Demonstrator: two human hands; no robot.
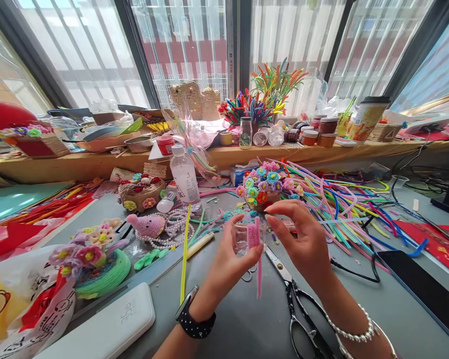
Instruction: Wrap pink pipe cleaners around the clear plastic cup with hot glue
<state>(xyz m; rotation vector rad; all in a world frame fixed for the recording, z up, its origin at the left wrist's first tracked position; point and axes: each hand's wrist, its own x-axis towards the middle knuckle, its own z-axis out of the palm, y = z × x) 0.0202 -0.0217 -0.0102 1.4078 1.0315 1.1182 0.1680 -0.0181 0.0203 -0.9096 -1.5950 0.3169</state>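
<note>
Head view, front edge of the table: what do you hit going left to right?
White power bank → yellow pipe cleaner → left hand holding the pink pipe cleaner → scissors → right hand → dark tablet.

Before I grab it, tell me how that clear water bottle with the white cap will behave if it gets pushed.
The water bottle stands upright, tall on a narrow base, so a push high up would probably tip it. It looks like thin clear plastic, so likely light and easy to dent. Lying down, its round body would likely roll, though the pearl strings and pipe cleaners around it might stop it.
</note>
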